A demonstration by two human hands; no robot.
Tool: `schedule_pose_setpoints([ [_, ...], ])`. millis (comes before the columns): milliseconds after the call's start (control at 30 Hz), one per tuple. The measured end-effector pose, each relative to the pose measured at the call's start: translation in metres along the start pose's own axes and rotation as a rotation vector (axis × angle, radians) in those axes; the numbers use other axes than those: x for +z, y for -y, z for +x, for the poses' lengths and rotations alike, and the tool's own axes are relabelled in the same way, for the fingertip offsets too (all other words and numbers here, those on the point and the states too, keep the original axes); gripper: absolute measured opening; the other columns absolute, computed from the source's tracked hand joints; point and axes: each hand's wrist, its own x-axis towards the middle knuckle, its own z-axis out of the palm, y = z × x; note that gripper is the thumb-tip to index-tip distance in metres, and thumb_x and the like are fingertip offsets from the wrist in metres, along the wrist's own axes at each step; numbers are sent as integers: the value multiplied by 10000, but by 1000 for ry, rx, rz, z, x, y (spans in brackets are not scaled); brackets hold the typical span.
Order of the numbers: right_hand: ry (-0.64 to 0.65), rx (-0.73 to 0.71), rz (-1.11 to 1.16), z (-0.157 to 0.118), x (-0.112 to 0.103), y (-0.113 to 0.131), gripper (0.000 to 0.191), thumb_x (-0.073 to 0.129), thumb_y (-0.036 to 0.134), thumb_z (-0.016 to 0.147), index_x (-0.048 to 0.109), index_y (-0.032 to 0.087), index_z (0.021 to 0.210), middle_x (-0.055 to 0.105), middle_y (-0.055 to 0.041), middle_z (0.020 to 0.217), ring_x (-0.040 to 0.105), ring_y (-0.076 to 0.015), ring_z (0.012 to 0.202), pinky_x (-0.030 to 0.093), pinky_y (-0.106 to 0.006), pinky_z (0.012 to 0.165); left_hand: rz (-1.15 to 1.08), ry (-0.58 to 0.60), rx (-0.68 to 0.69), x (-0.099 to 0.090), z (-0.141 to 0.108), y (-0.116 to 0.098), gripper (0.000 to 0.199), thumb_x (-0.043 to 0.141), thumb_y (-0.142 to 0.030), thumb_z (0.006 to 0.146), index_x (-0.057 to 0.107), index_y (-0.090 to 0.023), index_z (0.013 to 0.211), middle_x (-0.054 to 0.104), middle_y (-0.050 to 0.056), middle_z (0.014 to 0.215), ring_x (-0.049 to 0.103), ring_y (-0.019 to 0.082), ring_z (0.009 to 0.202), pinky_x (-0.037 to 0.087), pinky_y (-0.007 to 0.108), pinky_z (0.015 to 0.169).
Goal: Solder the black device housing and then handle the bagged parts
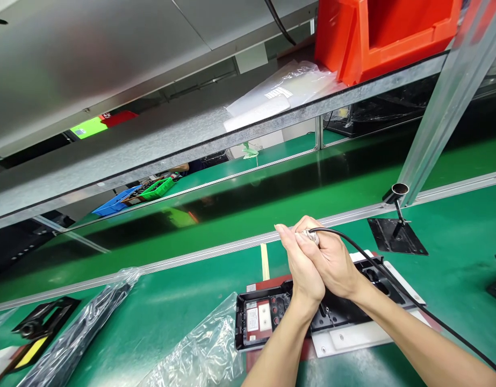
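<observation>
My left hand (302,269) and my right hand (332,260) are pressed together above a black plastic housing (264,317). Both wrap around a metal-tipped tool (311,235) whose black cable (376,266) runs off to the lower right. The housing lies open on a white and red fixture plate (352,336) on the green bench; it shows a white label and several round holes on its left part. My hands hide the middle of the housing.
Clear plastic bags (199,352) (82,322) lie left of the housing. A black stand with a small metal cup (397,215) is at the right. A conveyor (272,183) runs behind, with blue and green trays (133,196). An orange bin (376,32) sits on the shelf above.
</observation>
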Motion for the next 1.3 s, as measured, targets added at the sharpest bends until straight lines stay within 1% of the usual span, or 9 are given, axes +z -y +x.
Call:
schedule_pose_setpoints([
  [100,0,1,3,0,0,0,331,430,393,1076,539,217,817,593,-18,862,540,-179,845,433,-347,777,29,17,26,-3,0,4,706,176,-719,1030,567,-203,748,560,28,782,518,179,772,432,333,848],
  [133,0,3,4,0,0,0,328,431,392,1076,539,218,820,591,-15,862,539,-177,842,430,-346,779,39,4,27,-3,0,5,703,182,-724,1027,562,-204,748,559,25,781,513,176,766,431,333,856],
  [233,8,7,10,0,0,0,324,435,394,1076,545,222,825,592,-8,862,538,-170,840,425,-344,789,51,-17,32,-4,0,5,694,200,-728,1024,554,-207,735,540,15,750,497,169,731,431,325,834],
  [433,6,19,21,-1,0,-2,318,450,402,1073,556,225,832,592,0,862,548,-161,840,416,-336,798,42,28,60,-1,-1,-3,701,157,-662,1058,579,-208,731,586,24,753,535,171,737,439,308,775],
  [567,4,38,23,-1,1,-3,314,460,404,1069,568,222,838,588,-8,863,545,-162,824,414,-336,776,66,57,45,-2,-2,-6,722,108,-636,1067,594,-208,748,595,28,765,542,171,752,443,303,781],
  [667,5,41,32,-2,1,-4,325,456,409,1068,562,221,825,586,-15,870,539,-168,825,415,-338,768,78,44,51,-2,-2,-5,710,122,-648,1064,582,-208,748,570,24,756,520,169,742,434,305,786],
  [900,9,52,46,-3,0,-6,323,455,411,1066,552,222,824,579,-24,881,531,-178,833,418,-345,773,43,54,38,0,-1,-3,678,134,-653,1063,501,-214,701,510,13,728,445,164,703,399,316,736],
  [1133,12,25,52,-3,-1,-3,318,460,396,1069,559,226,819,593,-9,875,548,-170,845,421,-337,792,67,56,67,-1,-2,-5,699,115,-637,1068,554,-215,725,571,25,752,518,173,735,429,314,774],
  [1300,13,30,42,-1,-1,-2,320,453,396,1071,574,224,830,604,-9,873,554,-167,840,428,-333,782,61,59,48,0,-2,-4,722,95,-638,1065,576,-210,738,607,39,772,557,184,762,447,322,793],
])
